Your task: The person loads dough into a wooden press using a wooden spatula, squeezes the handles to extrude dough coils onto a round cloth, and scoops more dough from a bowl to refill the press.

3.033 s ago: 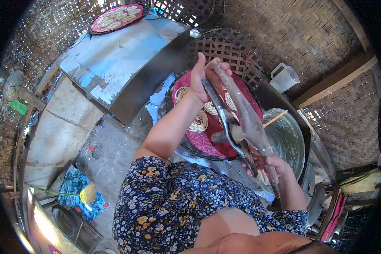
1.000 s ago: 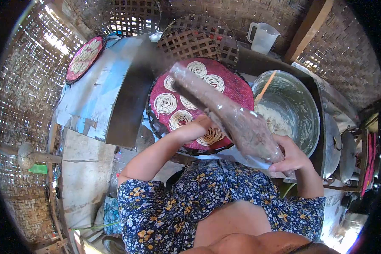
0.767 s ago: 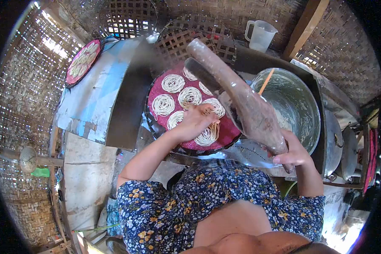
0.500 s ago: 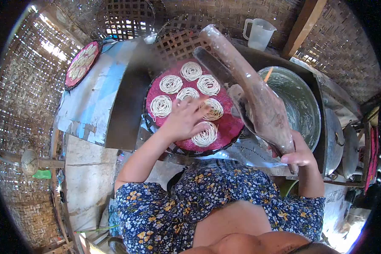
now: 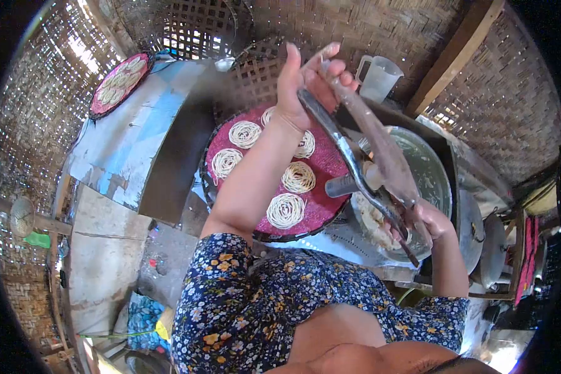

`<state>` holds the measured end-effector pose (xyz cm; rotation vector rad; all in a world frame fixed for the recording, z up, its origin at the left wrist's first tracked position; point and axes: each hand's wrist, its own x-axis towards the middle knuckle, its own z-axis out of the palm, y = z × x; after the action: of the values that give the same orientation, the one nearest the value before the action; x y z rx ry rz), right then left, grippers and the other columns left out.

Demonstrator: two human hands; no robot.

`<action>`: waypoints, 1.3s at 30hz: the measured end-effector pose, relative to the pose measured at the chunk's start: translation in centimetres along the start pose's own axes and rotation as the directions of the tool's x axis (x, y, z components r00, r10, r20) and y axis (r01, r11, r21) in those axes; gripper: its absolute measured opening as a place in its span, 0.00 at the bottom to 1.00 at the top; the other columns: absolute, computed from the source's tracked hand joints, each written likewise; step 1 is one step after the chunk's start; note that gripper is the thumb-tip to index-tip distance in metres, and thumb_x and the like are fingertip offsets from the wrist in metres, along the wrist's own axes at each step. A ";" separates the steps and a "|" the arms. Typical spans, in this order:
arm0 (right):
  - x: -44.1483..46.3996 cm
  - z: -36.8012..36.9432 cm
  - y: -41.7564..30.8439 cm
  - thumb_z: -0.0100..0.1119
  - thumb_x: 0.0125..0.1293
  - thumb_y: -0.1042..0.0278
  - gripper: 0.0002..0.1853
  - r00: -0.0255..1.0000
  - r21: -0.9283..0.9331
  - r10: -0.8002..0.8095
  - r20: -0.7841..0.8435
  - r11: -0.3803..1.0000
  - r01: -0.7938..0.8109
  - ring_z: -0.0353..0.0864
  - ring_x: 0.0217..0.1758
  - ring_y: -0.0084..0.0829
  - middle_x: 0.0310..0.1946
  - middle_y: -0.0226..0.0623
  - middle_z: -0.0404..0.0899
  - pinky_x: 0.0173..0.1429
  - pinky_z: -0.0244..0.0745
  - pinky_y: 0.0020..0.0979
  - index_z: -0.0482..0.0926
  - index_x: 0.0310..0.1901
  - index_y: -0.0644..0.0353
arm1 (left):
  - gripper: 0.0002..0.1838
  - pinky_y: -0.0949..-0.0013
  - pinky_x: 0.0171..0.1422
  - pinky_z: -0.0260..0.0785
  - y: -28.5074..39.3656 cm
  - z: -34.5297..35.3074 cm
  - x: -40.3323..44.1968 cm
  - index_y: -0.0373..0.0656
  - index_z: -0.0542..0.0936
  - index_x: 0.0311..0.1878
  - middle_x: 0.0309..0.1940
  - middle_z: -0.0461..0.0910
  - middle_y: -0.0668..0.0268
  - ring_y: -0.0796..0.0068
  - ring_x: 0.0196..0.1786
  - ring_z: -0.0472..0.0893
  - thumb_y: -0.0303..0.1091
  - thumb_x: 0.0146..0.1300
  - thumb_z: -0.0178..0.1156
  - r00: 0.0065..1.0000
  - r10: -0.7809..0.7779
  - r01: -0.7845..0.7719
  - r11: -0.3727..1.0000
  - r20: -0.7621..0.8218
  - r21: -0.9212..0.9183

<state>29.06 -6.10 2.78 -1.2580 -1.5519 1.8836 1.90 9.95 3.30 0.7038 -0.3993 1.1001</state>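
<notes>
A long two-armed wooden press point(image 5: 380, 140) with a metal cylinder point(image 5: 341, 186) hangs tilted over the right side of a round pink tray point(image 5: 321, 215). My left hand point(image 5: 311, 81) is at the press's upper end, thumb raised, with its fingers curled over the end of one arm. My right hand point(image 5: 427, 221) is wrapped round the lower end. Several coiled nests of pale strands lie on the tray, among them one coil point(image 5: 286, 210) near its front edge. Beneath the press, a large metal basin point(image 5: 433, 174) holds pale dough point(image 5: 374, 227).
A clear plastic jug point(image 5: 380, 78) stands behind the basin. At the upper left, a second pink tray point(image 5: 119, 86) with coils rests on a blue-and-white board point(image 5: 131, 137). Woven baskets point(image 5: 255, 78) lean at the back. Metal lids point(image 5: 495, 249) are at the right.
My left hand has risen from above the coils to the upper end of the press. The press has turned so both its arms show, and my right hand still grips its lower end.
</notes>
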 end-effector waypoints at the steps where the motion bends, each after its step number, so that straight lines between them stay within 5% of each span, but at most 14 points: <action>1: 0.4 -0.7 0.6 0.53 0.50 0.32 0.38 1.000 -0.020 -0.003 0.019 1.000 0.004 0.78 0.27 0.30 0.29 0.42 0.78 0.32 0.73 0.28 0.75 0.38 0.69 | 0.34 0.59 0.53 0.63 -0.4 -1.1 -0.3 0.46 0.70 0.54 0.28 0.73 0.71 0.68 0.38 0.73 0.67 0.59 0.41 0.998 0.015 -0.016 1.000 -0.062 -0.016; 4: 2.0 -1.1 1.4 0.51 0.48 0.28 0.41 0.998 -0.090 0.069 0.007 0.994 -0.068 0.80 0.29 0.32 0.30 0.44 0.79 0.29 0.74 0.28 0.76 0.37 0.69 | 0.32 0.58 0.49 0.63 -1.0 -4.1 -1.5 0.46 0.72 0.50 0.23 0.70 0.71 0.68 0.32 0.72 0.65 0.59 0.43 0.981 0.043 -0.053 0.997 -0.189 -0.047; 11: 1.8 0.4 0.7 0.63 0.46 0.37 0.36 0.991 0.033 0.133 0.026 0.990 -0.134 0.78 0.26 0.29 0.27 0.39 0.78 0.31 0.73 0.28 0.75 0.39 0.70 | 0.25 0.62 0.45 0.67 -0.9 -5.2 -4.1 0.49 0.73 0.51 0.20 0.71 0.75 0.75 0.28 0.72 0.59 0.63 0.44 0.966 0.095 -0.098 0.995 -0.242 0.002; 13: 0.3 0.2 -0.6 0.64 0.45 0.39 0.35 0.989 -0.057 0.138 -0.059 0.988 -0.141 0.76 0.26 0.27 0.27 0.38 0.77 0.31 0.72 0.27 0.75 0.40 0.69 | 0.25 0.64 0.44 0.68 -1.4 -4.0 -4.3 0.49 0.72 0.51 0.19 0.71 0.76 0.77 0.27 0.72 0.58 0.63 0.45 0.958 0.109 -0.107 0.994 -0.267 0.023; 18: 0.4 0.3 -2.0 0.66 0.43 0.41 0.35 0.982 -0.157 0.067 -0.176 0.983 -0.095 0.74 0.29 0.23 0.29 0.33 0.76 0.31 0.71 0.24 0.74 0.42 0.68 | 0.25 0.60 0.42 0.69 0.4 -1.7 -2.3 0.52 0.73 0.50 0.18 0.70 0.75 0.74 0.25 0.72 0.61 0.61 0.46 0.971 0.159 -0.163 0.987 -0.180 -0.008; 23: 0.0 1.4 -1.5 0.66 0.42 0.42 0.33 0.994 -0.210 0.053 -0.095 0.975 -0.072 0.74 0.27 0.22 0.27 0.31 0.75 0.30 0.70 0.24 0.75 0.39 0.67 | 0.27 0.60 0.44 0.68 1.8 -0.3 -3.1 0.53 0.72 0.52 0.18 0.71 0.74 0.73 0.25 0.73 0.62 0.62 0.40 0.989 0.125 -0.126 0.992 -0.079 -0.006; 27: -2.4 1.5 -2.8 0.66 0.43 0.47 0.39 0.987 -0.257 0.055 -0.153 0.962 -0.093 0.73 0.35 0.24 0.32 0.36 0.77 0.41 0.69 0.27 0.72 0.52 0.70 | 0.27 0.58 0.45 0.68 0.1 0.6 -3.8 0.52 0.71 0.54 0.19 0.72 0.73 0.71 0.27 0.74 0.60 0.64 0.38 0.989 0.138 -0.141 0.988 -0.052 -0.064; 30: -2.7 1.5 -4.5 0.67 0.42 0.48 0.38 0.973 -0.355 0.071 -0.219 0.923 -0.147 0.73 0.40 0.26 0.36 0.39 0.78 0.47 0.68 0.29 0.72 0.52 0.70 | 0.27 0.58 0.45 0.68 0.4 0.8 -3.0 0.51 0.70 0.55 0.19 0.72 0.72 0.71 0.26 0.74 0.60 0.65 0.38 0.986 0.165 -0.163 0.984 0.017 -0.075; 32: -1.9 2.2 -4.9 0.67 0.42 0.48 0.38 0.971 -0.420 -0.100 -0.218 0.908 -0.001 0.74 0.41 0.26 0.38 0.41 0.79 0.49 0.68 0.29 0.72 0.52 0.69 | 0.27 0.61 0.45 0.67 1.3 1.3 -2.2 0.50 0.70 0.55 0.19 0.72 0.73 0.74 0.26 0.72 0.59 0.64 0.39 0.984 0.160 -0.155 0.985 0.074 -0.073; 34: -1.3 2.4 -5.0 0.67 0.42 0.48 0.38 0.964 -0.449 -0.144 -0.221 0.893 0.031 0.74 0.42 0.26 0.40 0.43 0.79 0.50 0.68 0.30 0.72 0.52 0.68 | 0.27 0.65 0.46 0.65 2.5 1.4 -1.8 0.46 0.71 0.56 0.19 0.72 0.75 0.78 0.26 0.71 0.57 0.64 0.44 0.975 0.145 -0.143 0.989 0.171 -0.026; 39: -1.2 3.0 -3.9 0.69 0.44 0.54 0.35 0.982 -0.349 -0.131 -0.137 0.934 0.076 0.75 0.43 0.27 0.40 0.44 0.79 0.51 0.69 0.30 0.72 0.52 0.68 | 0.29 0.68 0.45 0.63 3.0 2.7 -3.3 0.46 0.70 0.57 0.18 0.69 0.75 0.79 0.24 0.68 0.58 0.64 0.42 0.987 0.115 -0.118 0.993 0.111 0.015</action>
<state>26.32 -7.48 6.77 -1.3980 -1.8738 1.4504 -2.11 6.75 4.17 0.7701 -0.5284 1.1806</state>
